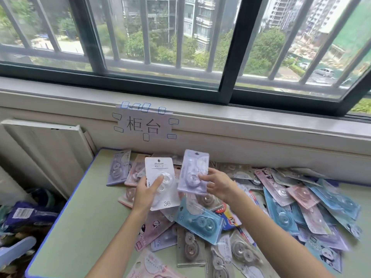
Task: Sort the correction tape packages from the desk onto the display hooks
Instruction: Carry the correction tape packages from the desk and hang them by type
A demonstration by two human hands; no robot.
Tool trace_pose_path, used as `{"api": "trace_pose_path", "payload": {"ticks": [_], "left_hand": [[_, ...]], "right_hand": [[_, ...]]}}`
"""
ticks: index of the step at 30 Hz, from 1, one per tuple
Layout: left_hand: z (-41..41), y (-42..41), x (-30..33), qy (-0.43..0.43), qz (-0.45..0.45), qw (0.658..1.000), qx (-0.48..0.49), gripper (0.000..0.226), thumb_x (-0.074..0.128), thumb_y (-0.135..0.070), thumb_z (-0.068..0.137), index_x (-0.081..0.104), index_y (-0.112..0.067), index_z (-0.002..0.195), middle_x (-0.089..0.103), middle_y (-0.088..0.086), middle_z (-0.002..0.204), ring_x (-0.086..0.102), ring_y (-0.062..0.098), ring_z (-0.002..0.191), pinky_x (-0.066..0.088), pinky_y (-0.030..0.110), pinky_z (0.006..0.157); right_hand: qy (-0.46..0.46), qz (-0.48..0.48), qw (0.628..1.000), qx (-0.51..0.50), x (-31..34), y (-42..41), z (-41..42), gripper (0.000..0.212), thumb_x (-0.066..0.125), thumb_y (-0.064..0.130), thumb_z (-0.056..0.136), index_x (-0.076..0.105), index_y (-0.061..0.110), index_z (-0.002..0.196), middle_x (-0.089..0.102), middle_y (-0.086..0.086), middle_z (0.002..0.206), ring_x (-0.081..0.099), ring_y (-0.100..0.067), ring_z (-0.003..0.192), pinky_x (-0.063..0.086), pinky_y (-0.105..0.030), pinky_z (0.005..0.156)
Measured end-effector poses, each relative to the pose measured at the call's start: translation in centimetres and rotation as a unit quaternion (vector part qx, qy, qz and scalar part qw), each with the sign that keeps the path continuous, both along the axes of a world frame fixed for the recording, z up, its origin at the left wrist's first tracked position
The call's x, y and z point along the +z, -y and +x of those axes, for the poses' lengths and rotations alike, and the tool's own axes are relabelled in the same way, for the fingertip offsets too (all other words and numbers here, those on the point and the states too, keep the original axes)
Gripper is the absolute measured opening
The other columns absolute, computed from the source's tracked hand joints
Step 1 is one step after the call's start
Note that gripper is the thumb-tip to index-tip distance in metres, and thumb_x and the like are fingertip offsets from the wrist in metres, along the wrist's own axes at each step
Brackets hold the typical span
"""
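Under a barred window, the green bench [84, 217] carries heaped packages [301, 207]. Left hand [145, 194] grips a white package [159, 181], right hand [218, 184] pinches a lilac one [193, 171]; light, stiffish, probably slippery cards, best held by edges.

Packages [251, 217] heaped on desk [84, 217] — right side.

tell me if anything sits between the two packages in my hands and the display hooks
The hooks are not in view, so that path cannot be judged. The left hand holds the white package and the right hand the lilac package, both lifted clear of the pile; nothing lies over them.
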State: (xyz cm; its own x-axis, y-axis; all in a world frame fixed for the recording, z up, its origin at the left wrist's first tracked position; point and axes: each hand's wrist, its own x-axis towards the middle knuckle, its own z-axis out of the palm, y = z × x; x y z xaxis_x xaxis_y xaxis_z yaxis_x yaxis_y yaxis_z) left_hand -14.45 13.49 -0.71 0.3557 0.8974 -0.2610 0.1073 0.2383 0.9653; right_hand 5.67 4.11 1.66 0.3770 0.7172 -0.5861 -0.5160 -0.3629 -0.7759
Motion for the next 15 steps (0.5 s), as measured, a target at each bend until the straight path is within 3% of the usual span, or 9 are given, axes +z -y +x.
{"api": "trace_pose_path", "payload": {"ticks": [3, 6, 9, 12, 15], "left_hand": [[1.8, 0.3, 0.0, 0.017, -0.015, 1.000, -0.019, 0.038, 0.070, -0.029, 0.087, 0.060, -0.010, 0.118, 0.068, -0.002, 0.109, 0.064, 0.011, 0.098, 0.048, 0.021, 0.076], [2.9, 0.3, -0.5, 0.018, -0.018, 0.999, -0.021, 0.046, 0.078, -0.026, 0.080, 0.061, -0.006, 0.118, 0.071, 0.002, 0.107, 0.068, 0.016, 0.096, 0.054, 0.026, 0.077], [3.4, 0.2, -0.9, 0.012, -0.031, 0.999, -0.029, 0.052, 0.083, -0.021, 0.074, 0.061, -0.006, 0.119, 0.072, 0.007, 0.108, 0.070, 0.024, 0.098, 0.057, 0.042, 0.086], [3.8, -0.4, -1.4, 0.015, -0.036, 0.999, -0.022, 0.050, 0.083, -0.017, 0.074, 0.062, -0.007, 0.118, 0.073, 0.008, 0.107, 0.070, 0.026, 0.097, 0.056, 0.045, 0.088], [3.7, -1.3, -1.7, 0.027, -0.041, 0.999, -0.009, 0.054, 0.084, -0.017, 0.071, 0.062, -0.007, 0.119, 0.072, 0.008, 0.108, 0.070, 0.026, 0.099, 0.055, 0.042, 0.088]], "right_hand": [[0.053, 0.014, 0.997, 0.058, -0.1, 0.0, -1.2, 0.037, 0.066, -0.006, 0.083, 0.062, 0.008, 0.117, 0.071, -0.007, 0.101, 0.068, -0.021, 0.085, 0.058, -0.032, 0.077], [0.131, 0.036, 0.987, 0.085, -0.4, 0.0, -1.9, 0.036, 0.069, 0.000, 0.084, 0.063, 0.007, 0.119, 0.071, -0.003, 0.096, 0.068, -0.013, 0.080, 0.057, -0.023, 0.071], [0.163, 0.063, 0.978, 0.116, -0.7, -0.2, -1.9, 0.034, 0.068, 0.005, 0.086, 0.063, 0.006, 0.120, 0.071, -0.002, 0.096, 0.068, -0.007, 0.077, 0.054, -0.018, 0.066], [0.221, 0.045, 0.961, 0.159, -0.8, -0.9, -1.3, 0.033, 0.064, 0.022, 0.092, 0.063, 0.010, 0.122, 0.070, 0.000, 0.108, 0.066, -0.009, 0.094, 0.053, -0.020, 0.077], [0.346, -0.061, 0.930, 0.112, -2.7, -2.2, 1.3, 0.051, 0.061, 0.039, 0.092, 0.055, 0.007, 0.131, 0.062, -0.007, 0.127, 0.058, -0.017, 0.113, 0.047, -0.030, 0.094]]}}
